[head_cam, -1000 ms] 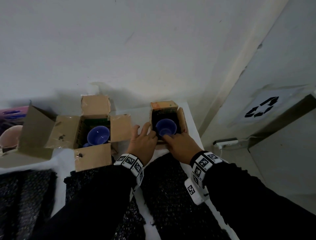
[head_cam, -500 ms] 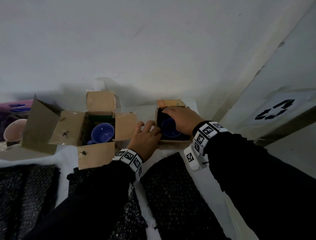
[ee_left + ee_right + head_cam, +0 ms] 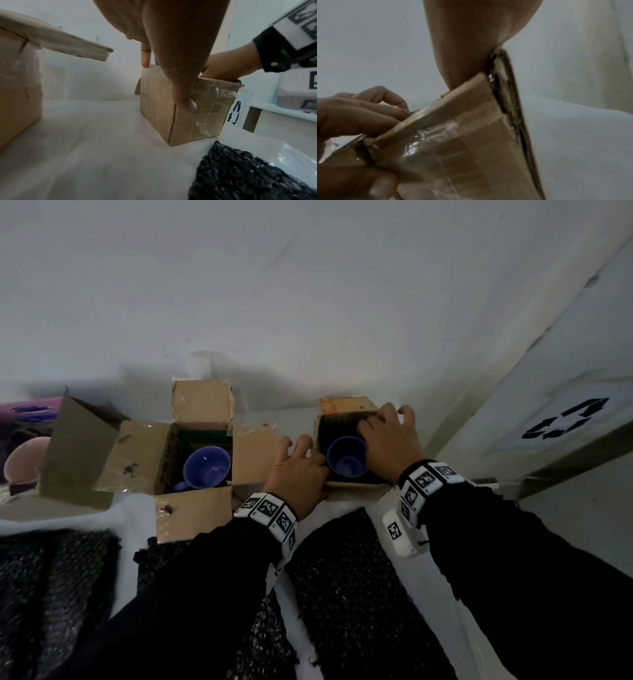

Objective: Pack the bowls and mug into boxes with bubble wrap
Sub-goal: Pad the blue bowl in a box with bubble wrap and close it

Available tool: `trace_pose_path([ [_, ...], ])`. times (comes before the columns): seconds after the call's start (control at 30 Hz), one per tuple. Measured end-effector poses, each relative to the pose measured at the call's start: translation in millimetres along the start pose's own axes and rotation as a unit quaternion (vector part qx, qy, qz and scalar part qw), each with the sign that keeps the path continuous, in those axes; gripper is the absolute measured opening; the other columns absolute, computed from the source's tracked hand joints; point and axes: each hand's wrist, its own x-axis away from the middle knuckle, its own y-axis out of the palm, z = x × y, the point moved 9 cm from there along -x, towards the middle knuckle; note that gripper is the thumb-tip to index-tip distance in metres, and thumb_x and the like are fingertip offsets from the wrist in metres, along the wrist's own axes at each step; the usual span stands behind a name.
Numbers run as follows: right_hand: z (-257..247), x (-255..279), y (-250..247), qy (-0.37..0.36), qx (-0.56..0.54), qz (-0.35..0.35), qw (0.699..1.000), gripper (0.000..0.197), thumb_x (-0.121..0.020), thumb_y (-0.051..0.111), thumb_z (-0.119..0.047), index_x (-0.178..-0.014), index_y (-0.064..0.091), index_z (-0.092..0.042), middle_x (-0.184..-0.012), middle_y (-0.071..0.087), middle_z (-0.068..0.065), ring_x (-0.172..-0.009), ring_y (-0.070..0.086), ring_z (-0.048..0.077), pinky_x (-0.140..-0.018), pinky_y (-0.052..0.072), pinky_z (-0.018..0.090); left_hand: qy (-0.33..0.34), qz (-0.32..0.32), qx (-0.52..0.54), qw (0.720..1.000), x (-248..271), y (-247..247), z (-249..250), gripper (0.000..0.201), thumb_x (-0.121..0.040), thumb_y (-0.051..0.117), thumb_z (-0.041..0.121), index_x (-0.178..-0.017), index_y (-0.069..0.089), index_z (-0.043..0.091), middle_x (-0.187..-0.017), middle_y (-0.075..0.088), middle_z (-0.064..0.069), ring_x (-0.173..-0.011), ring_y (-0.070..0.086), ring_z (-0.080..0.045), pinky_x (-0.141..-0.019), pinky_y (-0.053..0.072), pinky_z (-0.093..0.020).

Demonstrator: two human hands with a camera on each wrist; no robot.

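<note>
A small cardboard box (image 3: 356, 486) stands at the table's far right. It is lined with black bubble wrap (image 3: 337, 428) and holds a blue bowl (image 3: 346, 457). My left hand (image 3: 298, 470) grips the box's near left corner (image 3: 157, 101), with its thumb (image 3: 187, 105) on the front face. My right hand (image 3: 390, 440) reaches over the bowl, fingers curled on the box's far right rim beside an orange flap (image 3: 346, 405). To the left, a larger open box (image 3: 137, 453) holds a blue mug (image 3: 205, 467). In the right wrist view the box (image 3: 453, 155) hides my right fingers.
A pink bowl (image 3: 24, 457) sits at the far left behind an open flap (image 3: 78, 440). Black bubble wrap sheets (image 3: 342, 594) lie along the near side of the white table (image 3: 85, 135). The wall runs close behind the boxes. A bin with a recycling mark (image 3: 565, 419) stands to the right.
My right hand has moved from the box's near edge, across the bowl, to the far right rim. My left hand has stayed on the box's left side.
</note>
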Motion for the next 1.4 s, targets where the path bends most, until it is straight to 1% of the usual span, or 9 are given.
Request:
trace_pose_path([
  [0.27, 13.2, 49.1, -14.6, 0.034, -0.053, 0.097, 0.993, 0.015, -0.086, 0.052, -0.033, -0.095, 0.057, -0.023, -0.113, 0.059, -0.001, -0.112, 0.044, 0.029, -0.094, 0.022, 0.046, 0.001, 0.016, 0.004, 1.0, 10.7, 6.0, 10.6, 0.019, -0.074, 0.07, 0.034, -0.086, 0.068, 0.019, -0.101, 0.06, -0.001, -0.104, 0.046, -0.035, -0.083, 0.03, -0.046],
  [0.43, 17.9, 103.7, -9.8, 0.105, -0.164, 0.153, 0.969, 0.03, -0.092, 0.05, -0.042, -0.117, 0.056, -0.026, -0.136, 0.045, 0.002, -0.122, 0.037, 0.027, -0.092, 0.026, 0.041, -0.03, 0.085, 0.06, 0.994, 22.9, -3.1, 14.8, 0.033, -0.08, 0.063, 0.024, -0.112, 0.057, 0.014, -0.124, 0.051, -0.01, -0.088, 0.051, -0.033, -0.07, 0.041, -0.041],
  [0.53, 23.0, 137.7, -1.4, 0.16, -0.301, 0.188, 0.921, 0.031, -0.09, 0.061, -0.035, -0.116, 0.053, -0.02, -0.122, 0.05, 0.004, -0.112, 0.045, 0.024, -0.086, 0.034, 0.033, -0.075, 0.1, 0.135, 0.983, 40.8, -3.0, 8.5, 0.054, -0.077, 0.067, 0.031, -0.125, 0.049, 0.014, -0.136, 0.044, -0.01, -0.103, 0.052, -0.033, -0.077, 0.044, -0.041],
  [0.63, 3.2, 158.7, 42.2, 0.193, -0.376, 0.033, 0.906, 0.029, -0.087, 0.064, -0.035, -0.107, 0.053, -0.018, -0.107, 0.057, 0.004, -0.101, 0.056, 0.027, -0.08, 0.044, 0.035, -0.095, 0.102, 0.193, 0.971, 68.5, 5.7, 7.5, 0.068, -0.074, 0.07, 0.038, -0.132, 0.043, 0.014, -0.139, 0.041, -0.012, -0.115, 0.05, -0.035, -0.086, 0.046, -0.044],
  [0.8, -49.1, 179.5, 76.3, 0.179, -0.26, -0.159, 0.935, 0.076, -0.081, 0.069, -0.047, -0.142, 0.034, -0.018, -0.128, 0.051, 0.007, -0.117, 0.05, 0.029, -0.091, 0.046, 0.041, -0.092, 0.046, 0.245, 0.964, 94.5, 25.6, 14.8, 0.073, -0.081, 0.059, 0.052, -0.14, 0.033, 0.017, -0.136, 0.045, -0.007, -0.117, 0.05, -0.03, -0.087, 0.045, -0.041],
  [0.97, -69.8, 175.5, 69.3, 0.149, -0.421, -0.182, 0.876, 0.027, -0.084, 0.07, -0.019, -0.107, 0.06, -0.012, -0.106, 0.065, 0.008, -0.1, 0.06, 0.024, -0.081, 0.045, 0.03, -0.042, -0.169, 0.284, 0.943, 106.2, 68.1, 33.3, 0.094, -0.08, 0.06, 0.061, -0.149, 0.01, 0.022, -0.131, 0.054, -0.007, -0.118, 0.053, -0.029, -0.098, 0.042, -0.047],
  [1.13, -44.2, 161.2, 5.2, 0.175, -0.544, -0.065, 0.818, 0.016, -0.078, 0.078, -0.024, -0.087, 0.066, -0.025, -0.087, 0.068, -0.003, -0.085, 0.064, 0.015, -0.077, 0.047, 0.029, -0.042, -0.154, 0.372, 0.914, 102.7, 45.5, 17.3, 0.04, -0.089, 0.061, 0.041, -0.121, 0.057, 0.017, -0.106, 0.067, -0.007, -0.097, 0.063, -0.026, -0.083, 0.051, -0.039],
  [1.27, -28.0, 147.4, -55.6, 0.173, -0.493, 0.019, 0.852, 0.017, -0.077, 0.079, -0.024, -0.089, 0.068, -0.022, -0.078, 0.059, -0.014, -0.074, 0.058, 0.007, -0.07, 0.041, 0.025, -0.017, -0.057, 0.362, 0.93, 81.7, -24.3, -5.6, 0.023, -0.087, 0.064, 0.039, -0.1, 0.066, 0.02, -0.092, 0.067, -0.005, -0.084, 0.062, -0.023, -0.076, 0.052, -0.038],
  [1.4, -2.9, 132.5, -112.7, 0.219, -0.403, 0.079, 0.885, 0.022, -0.079, 0.076, -0.024, -0.069, 0.058, -0.014, -0.081, 0.062, 0.005, -0.078, 0.06, 0.021, -0.065, 0.04, 0.028, 0.003, 0.01, 0.35, 0.937, 65.6, -94.9, -28.0, 0.015, -0.085, 0.067, 0.033, -0.09, 0.059, 0.021, -0.087, 0.061, -0.004, -0.082, 0.058, -0.023, -0.072, 0.045, -0.033],
])
